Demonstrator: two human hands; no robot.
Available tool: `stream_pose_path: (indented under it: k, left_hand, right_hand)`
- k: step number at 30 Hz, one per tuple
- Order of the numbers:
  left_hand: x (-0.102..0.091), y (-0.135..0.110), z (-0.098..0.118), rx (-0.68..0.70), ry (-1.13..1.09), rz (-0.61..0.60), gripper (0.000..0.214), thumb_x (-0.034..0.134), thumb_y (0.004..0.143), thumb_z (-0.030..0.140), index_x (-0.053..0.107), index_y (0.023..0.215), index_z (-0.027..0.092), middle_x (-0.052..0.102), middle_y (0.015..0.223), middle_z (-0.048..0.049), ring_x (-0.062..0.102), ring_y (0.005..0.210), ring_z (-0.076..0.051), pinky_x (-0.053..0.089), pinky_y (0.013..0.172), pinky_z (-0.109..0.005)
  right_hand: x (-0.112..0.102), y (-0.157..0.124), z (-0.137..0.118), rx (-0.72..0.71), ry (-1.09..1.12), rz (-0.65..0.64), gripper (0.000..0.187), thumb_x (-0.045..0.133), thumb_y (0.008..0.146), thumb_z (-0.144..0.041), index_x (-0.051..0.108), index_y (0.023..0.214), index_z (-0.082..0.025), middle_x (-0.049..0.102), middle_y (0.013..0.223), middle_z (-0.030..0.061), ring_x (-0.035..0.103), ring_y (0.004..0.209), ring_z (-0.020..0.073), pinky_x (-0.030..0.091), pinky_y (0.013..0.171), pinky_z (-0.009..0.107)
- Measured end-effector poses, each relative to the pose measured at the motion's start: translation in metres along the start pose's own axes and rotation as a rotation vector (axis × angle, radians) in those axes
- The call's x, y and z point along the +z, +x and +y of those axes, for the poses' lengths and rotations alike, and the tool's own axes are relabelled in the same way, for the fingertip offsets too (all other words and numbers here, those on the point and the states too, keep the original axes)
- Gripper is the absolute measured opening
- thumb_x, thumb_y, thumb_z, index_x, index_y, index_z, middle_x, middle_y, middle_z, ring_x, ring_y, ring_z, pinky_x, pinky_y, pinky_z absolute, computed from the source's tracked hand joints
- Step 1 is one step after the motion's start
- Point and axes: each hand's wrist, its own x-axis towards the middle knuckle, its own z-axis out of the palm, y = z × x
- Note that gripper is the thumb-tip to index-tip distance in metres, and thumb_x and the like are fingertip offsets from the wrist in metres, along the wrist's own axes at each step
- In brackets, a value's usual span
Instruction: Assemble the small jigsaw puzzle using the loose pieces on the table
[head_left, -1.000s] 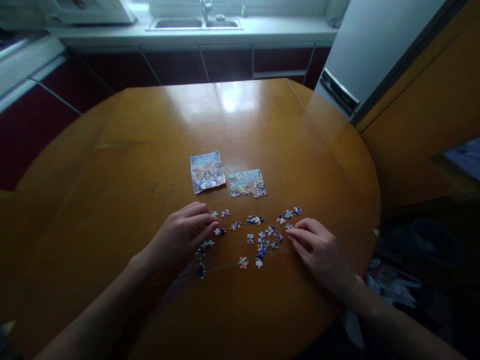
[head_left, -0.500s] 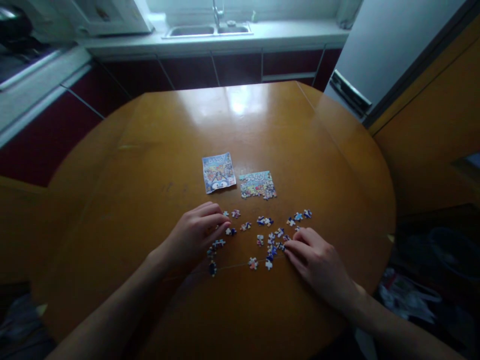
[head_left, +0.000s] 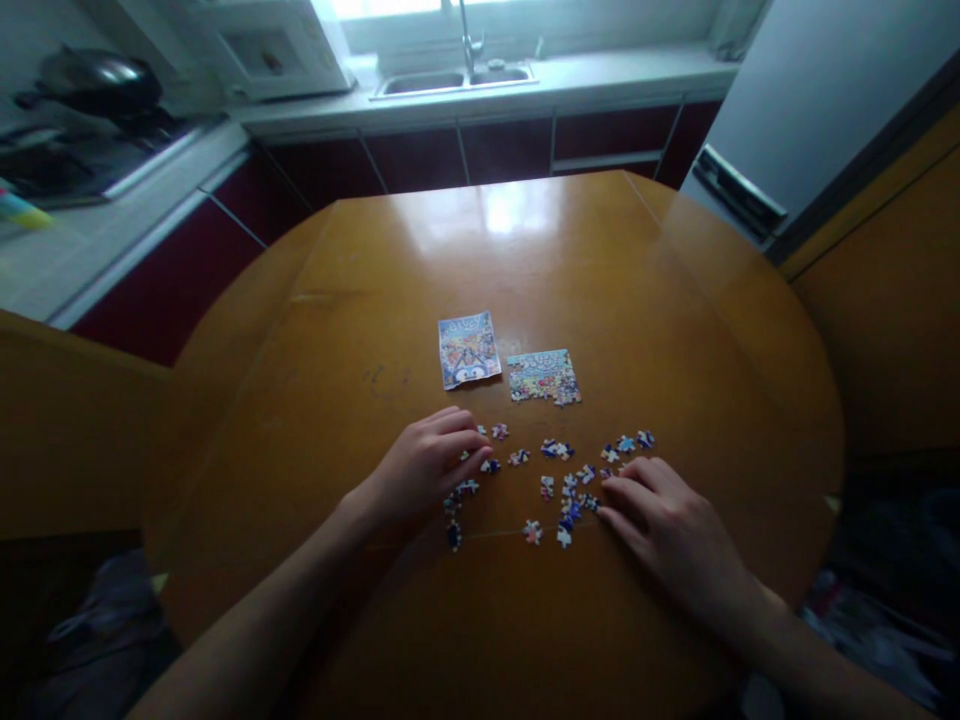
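My left hand (head_left: 435,458) hovers low over the left side of the loose jigsaw pieces, fingers loosely bent and thumb apart, with nothing visible in it. Close to its fingertips lies a dark-and-white piece (head_left: 490,466); other pieces are partly hidden under the hand. My right hand (head_left: 664,515) is at the right side, thumb and forefinger apart beside a dark jigsaw piece (head_left: 590,503). Whether the fingertips touch that piece is unclear. Between the hands are several scattered pieces, among them a pinkish one (head_left: 532,532). Beyond them lies a partly joined jigsaw puzzle (head_left: 544,378) with a ragged lower edge.
A creased picture sheet (head_left: 469,350) lies left of the joined puzzle. Everything rests on a large, shiny wooden table (head_left: 450,265). Behind it are a counter with a sink (head_left: 427,83), a stove with a wok (head_left: 101,80) at left, and a fridge (head_left: 810,110) at right.
The view has swung left, so everything appears farther right. My right thumb and forefinger have spread apart beside the dark piece. My left hand keeps about the same place over the pieces.
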Motion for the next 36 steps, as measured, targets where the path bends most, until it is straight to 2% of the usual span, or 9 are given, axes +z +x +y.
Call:
stream_pose_path:
  k: [8,12,21,24,27,29,32,36]
  left_hand:
    - [0.001,0.001,-0.002,0.018,-0.017,0.013,0.016,0.056,0.097,0.023,0.066,0.086,0.017,0.058,0.081,-0.0025,0.052,0.075,-0.013,0.044,0.068,-0.026]
    - [0.003,0.0,-0.004,0.019,-0.016,0.011,0.015,0.057,0.096,0.022,0.066,0.086,0.016,0.058,0.081,-0.0024,0.052,0.075,-0.013,0.044,0.069,-0.026]
    - [0.005,0.003,0.0,0.016,-0.018,0.007,0.016,0.055,0.097,0.022,0.067,0.088,0.017,0.058,0.081,-0.003,0.053,0.076,-0.014,0.045,0.069,-0.026]
    - [0.005,0.004,0.001,0.025,-0.01,0.0,0.016,0.055,0.097,0.022,0.067,0.088,0.017,0.059,0.082,-0.0034,0.053,0.077,-0.014,0.046,0.068,-0.027]
    - [0.004,0.007,0.003,0.022,0.013,-0.015,0.016,0.054,0.097,0.022,0.068,0.09,0.017,0.06,0.084,-0.004,0.054,0.079,-0.014,0.047,0.07,-0.028]
    - [0.003,0.012,0.006,0.029,0.032,-0.028,0.014,0.055,0.097,0.022,0.068,0.093,0.018,0.062,0.087,-0.0041,0.054,0.08,-0.014,0.047,0.072,-0.028]
    - [0.003,0.025,0.01,0.049,0.071,-0.02,0.014,0.056,0.097,0.023,0.069,0.099,0.019,0.063,0.09,-0.0042,0.054,0.082,-0.015,0.048,0.073,-0.029]
    - [0.013,0.047,0.008,0.087,0.132,0.099,0.014,0.057,0.095,0.021,0.07,0.101,0.021,0.063,0.091,-0.0047,0.053,0.084,-0.016,0.048,0.075,-0.031]
  right_hand:
    - [-0.002,0.001,-0.001,-0.003,0.047,0.05,0.004,0.063,0.09,-0.017,0.065,0.093,-0.018,0.06,0.096,0.0084,0.055,0.089,0.0221,0.051,0.077,0.036]
    - [-0.003,0.002,-0.003,-0.035,0.042,0.041,0.008,0.061,0.091,-0.016,0.068,0.096,-0.018,0.06,0.094,0.0078,0.055,0.087,0.0213,0.05,0.074,0.035]
    - [0.004,0.003,-0.011,-0.07,-0.04,0.04,0.014,0.056,0.093,-0.014,0.069,0.087,-0.016,0.06,0.088,0.009,0.054,0.084,0.0228,0.05,0.073,0.037]
    - [0.002,0.003,-0.012,-0.052,0.033,0.007,0.016,0.054,0.093,-0.011,0.067,0.084,-0.016,0.06,0.088,0.0082,0.054,0.084,0.0218,0.049,0.073,0.036]
    - [-0.009,0.008,-0.007,-0.034,0.156,-0.016,0.016,0.054,0.092,-0.01,0.064,0.082,-0.016,0.06,0.09,0.007,0.054,0.084,0.0197,0.049,0.074,0.034]
    - [-0.019,0.021,-0.002,-0.018,0.215,-0.004,0.015,0.055,0.092,-0.009,0.064,0.084,-0.017,0.06,0.09,0.006,0.055,0.084,0.0184,0.048,0.075,0.034]
    - [-0.031,0.056,0.007,0.002,0.229,0.007,0.008,0.062,0.089,-0.013,0.066,0.083,-0.017,0.062,0.089,0.0052,0.057,0.084,0.0183,0.048,0.075,0.033]
    - [-0.025,0.115,0.015,-0.021,0.227,-0.025,0.01,0.065,0.087,-0.014,0.07,0.08,-0.019,0.065,0.086,0.0048,0.059,0.082,0.0173,0.048,0.077,0.033]
